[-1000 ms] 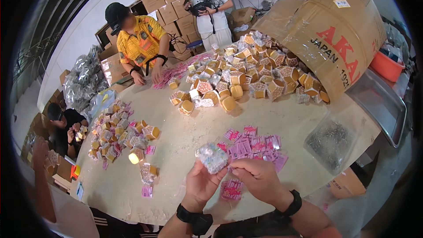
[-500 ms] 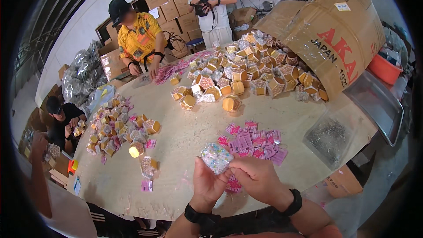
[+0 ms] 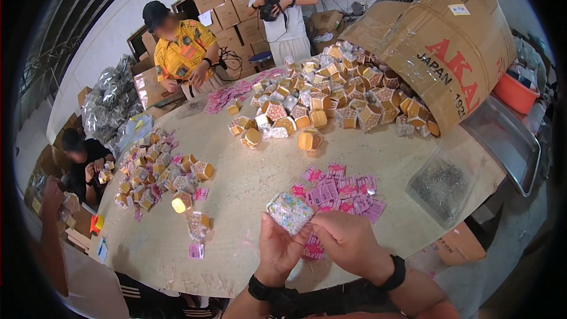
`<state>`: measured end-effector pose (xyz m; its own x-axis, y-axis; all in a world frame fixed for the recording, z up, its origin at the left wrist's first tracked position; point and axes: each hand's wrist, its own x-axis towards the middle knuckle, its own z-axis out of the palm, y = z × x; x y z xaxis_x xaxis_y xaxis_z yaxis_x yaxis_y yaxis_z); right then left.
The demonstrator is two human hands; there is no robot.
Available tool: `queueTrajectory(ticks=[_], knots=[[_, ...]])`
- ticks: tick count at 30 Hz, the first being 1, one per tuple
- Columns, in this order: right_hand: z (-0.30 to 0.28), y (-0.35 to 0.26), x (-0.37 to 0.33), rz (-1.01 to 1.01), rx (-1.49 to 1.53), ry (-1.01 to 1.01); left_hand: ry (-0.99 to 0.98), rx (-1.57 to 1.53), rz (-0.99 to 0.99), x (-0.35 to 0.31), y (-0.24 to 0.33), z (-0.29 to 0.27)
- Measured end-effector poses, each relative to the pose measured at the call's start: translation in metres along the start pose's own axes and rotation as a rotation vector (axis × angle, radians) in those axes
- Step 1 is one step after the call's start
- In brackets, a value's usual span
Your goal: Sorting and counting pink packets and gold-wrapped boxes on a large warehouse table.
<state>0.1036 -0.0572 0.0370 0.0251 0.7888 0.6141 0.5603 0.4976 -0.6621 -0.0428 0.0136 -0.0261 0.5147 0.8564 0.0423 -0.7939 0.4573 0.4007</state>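
Note:
A squarish ornament covered in white, blue and pastel glitter beads sits in my left hand, its fingers and thumb closed round the lower edge. My right hand is pinched at the ornament's right corner. Whatever its fingertips hold is too thin and small to make out. Just beyond my hands lies a loose heap of pink printed tags, some partly hidden behind my right hand. Each wrist wears a black band.
Gold-based ornaments form a big pile before a tipped carton. Tagged ornaments are heaped at left. A clear tray of metal pins lies at right, near a metal tray. Co-workers stand at the far side and sit at left.
The ornament has tilted slightly in my left hand, while both my hands stay in nearly the same place. Across the table, the person in yellow has drawn their hands back from the table.

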Motion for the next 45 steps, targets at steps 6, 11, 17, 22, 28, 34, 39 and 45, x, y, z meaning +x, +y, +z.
queueTrajectory(ticks=[6, 11, 17, 22, 28, 34, 39, 45], knots=[[0.003, 0.004, -0.003, -0.081, -0.142, 0.028, 0.038, 0.037, 0.059, 0.000, -0.002, -0.001], [0.006, 0.004, -0.002, -0.118, -0.161, 0.054, 0.059, 0.097, 0.092, -0.001, -0.003, 0.002], [0.006, 0.003, -0.002, -0.125, -0.184, 0.054, 0.079, 0.212, 0.143, -0.003, -0.004, 0.009], [0.007, 0.000, -0.001, -0.111, -0.214, 0.077, 0.033, 0.303, 0.250, -0.004, -0.006, 0.010], [0.011, 0.001, -0.001, -0.113, -0.228, 0.097, -0.016, 0.372, 0.326, -0.003, -0.004, 0.000], [0.012, 0.003, -0.002, -0.119, -0.237, 0.085, -0.001, 0.269, 0.275, -0.001, -0.002, 0.014], [0.017, 0.003, -0.001, -0.113, -0.238, 0.092, 0.036, 0.292, 0.324, -0.001, -0.004, 0.011], [0.019, 0.008, -0.001, -0.126, -0.236, 0.119, 0.078, 0.277, 0.361, 0.003, -0.010, 0.008]])
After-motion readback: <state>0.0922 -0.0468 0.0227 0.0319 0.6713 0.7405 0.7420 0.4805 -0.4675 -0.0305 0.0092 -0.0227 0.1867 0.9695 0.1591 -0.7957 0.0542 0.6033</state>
